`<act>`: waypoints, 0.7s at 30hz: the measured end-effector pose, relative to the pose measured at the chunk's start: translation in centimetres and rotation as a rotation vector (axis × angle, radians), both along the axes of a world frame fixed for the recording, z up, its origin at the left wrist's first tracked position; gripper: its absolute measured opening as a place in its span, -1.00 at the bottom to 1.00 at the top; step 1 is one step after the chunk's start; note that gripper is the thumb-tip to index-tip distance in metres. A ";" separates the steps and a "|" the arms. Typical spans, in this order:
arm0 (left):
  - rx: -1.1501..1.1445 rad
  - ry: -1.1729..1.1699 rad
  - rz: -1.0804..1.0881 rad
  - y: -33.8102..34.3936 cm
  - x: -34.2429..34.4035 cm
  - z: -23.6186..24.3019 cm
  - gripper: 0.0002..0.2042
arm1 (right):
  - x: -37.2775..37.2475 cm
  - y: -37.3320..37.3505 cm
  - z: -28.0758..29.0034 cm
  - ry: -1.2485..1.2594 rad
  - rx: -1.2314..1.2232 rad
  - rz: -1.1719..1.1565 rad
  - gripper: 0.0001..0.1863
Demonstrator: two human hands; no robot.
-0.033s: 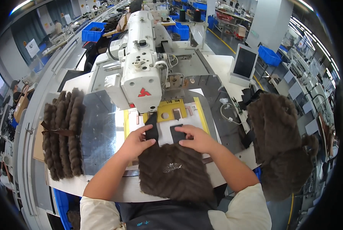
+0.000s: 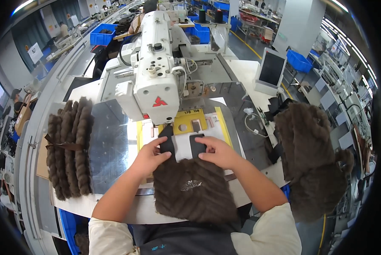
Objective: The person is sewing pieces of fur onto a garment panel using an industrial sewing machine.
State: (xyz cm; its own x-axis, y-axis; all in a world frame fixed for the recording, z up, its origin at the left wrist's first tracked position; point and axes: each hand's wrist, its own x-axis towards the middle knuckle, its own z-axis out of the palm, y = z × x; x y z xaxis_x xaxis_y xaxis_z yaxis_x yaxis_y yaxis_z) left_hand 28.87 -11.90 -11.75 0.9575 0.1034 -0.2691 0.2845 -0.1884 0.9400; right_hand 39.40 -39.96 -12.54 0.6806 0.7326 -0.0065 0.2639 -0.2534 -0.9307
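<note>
A brown fur panel [image 2: 194,191] with a small silvery label lies over the front of the sewing table. Two black straps reach from its far edge toward the sewing machine. My left hand [image 2: 149,157] grips the left black strap [image 2: 168,142], its index finger and thumb apart along the strap's left side. That strap's tip reaches under the machine head [image 2: 158,95]. My right hand [image 2: 221,154] grips the shorter right black strap [image 2: 194,148] by its right side. Beneath the straps lies a white sheet with a yellow template [image 2: 187,124]. Fingers under the straps are hidden.
Several fur rolls [image 2: 71,148], tied with a brown band, lie at the left. More brown fur pieces [image 2: 305,140] hang over the table's right edge. A dark screen [image 2: 270,69] and a white cable [image 2: 252,125] are beyond. A blue bin [image 2: 69,229] sits below the front left.
Both hands have shifted very slightly away from me along the straps. The right strap's far end now sits a little farther forward and straighter.
</note>
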 end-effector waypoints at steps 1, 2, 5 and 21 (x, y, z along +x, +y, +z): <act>-0.010 0.040 0.041 0.1 0.1 0.9 -0.38 | 0.3 0.0 -0.1 0.001 0.001 -0.071 -0.41; -0.015 0.040 0.035 0.3 0.1 0.6 -0.38 | 0.5 -0.1 -0.3 0.000 0.001 -0.142 -0.39; 0.148 -0.104 0.102 2.3 0.0 -1.2 -0.42 | 0.7 -0.2 0.1 0.168 -0.002 -0.274 -0.38; 0.607 -0.156 0.183 4.3 5.8 -1.3 -0.60 | 6.5 0.6 0.0 0.316 -0.010 -0.484 -0.52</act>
State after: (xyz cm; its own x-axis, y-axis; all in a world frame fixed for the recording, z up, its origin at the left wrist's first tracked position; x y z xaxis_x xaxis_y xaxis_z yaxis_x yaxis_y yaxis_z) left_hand 34.64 -7.64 -13.04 0.9331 0.3585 0.0296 0.2311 -0.6606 0.7143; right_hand 45.94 -39.37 -12.56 0.9019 0.3374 -0.2697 -0.1750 -0.2853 -0.9423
